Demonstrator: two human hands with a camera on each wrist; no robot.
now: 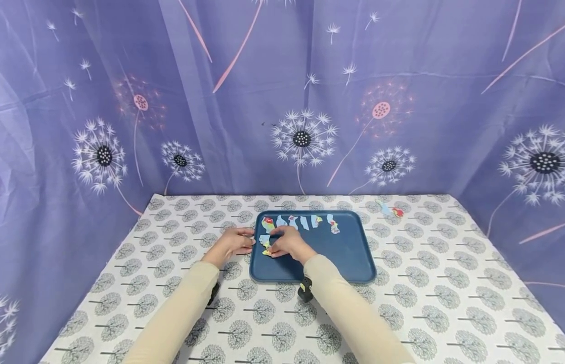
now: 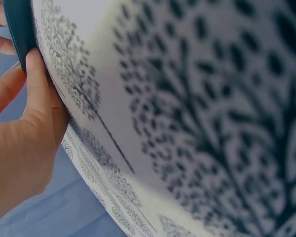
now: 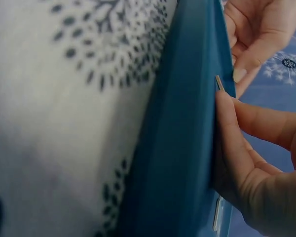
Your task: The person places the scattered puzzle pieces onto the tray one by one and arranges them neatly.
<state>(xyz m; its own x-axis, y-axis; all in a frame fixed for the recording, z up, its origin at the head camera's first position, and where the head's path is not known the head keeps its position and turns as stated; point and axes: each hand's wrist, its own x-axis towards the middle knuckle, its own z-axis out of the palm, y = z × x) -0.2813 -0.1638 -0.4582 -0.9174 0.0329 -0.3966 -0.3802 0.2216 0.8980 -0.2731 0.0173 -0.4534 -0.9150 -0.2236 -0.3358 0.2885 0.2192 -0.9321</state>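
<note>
My right hand (image 1: 290, 243) reaches over the left part of a dark blue tray (image 1: 328, 260), its fingertips pinching a small yellow, irregular puzzle piece (image 1: 266, 251). In the right wrist view that thin piece (image 3: 219, 83) tilts up at the fingertips. Just above it lies a pale blue puzzle piece (image 1: 264, 239). At the tray's left rim, my left hand (image 1: 233, 243) touches the edge with its fingertips. Along the back of the tray runs a row of several light blue pieces, including a red and yellow one (image 1: 267, 224) and a red-patterned one (image 1: 333, 224).
A light blue piece (image 1: 383, 207) and a red piece (image 1: 397, 212) lie on the tree-patterned tablecloth (image 1: 428, 263) beyond the tray's right back corner. Behind the table hangs a purple dandelion-print curtain (image 1: 246, 126).
</note>
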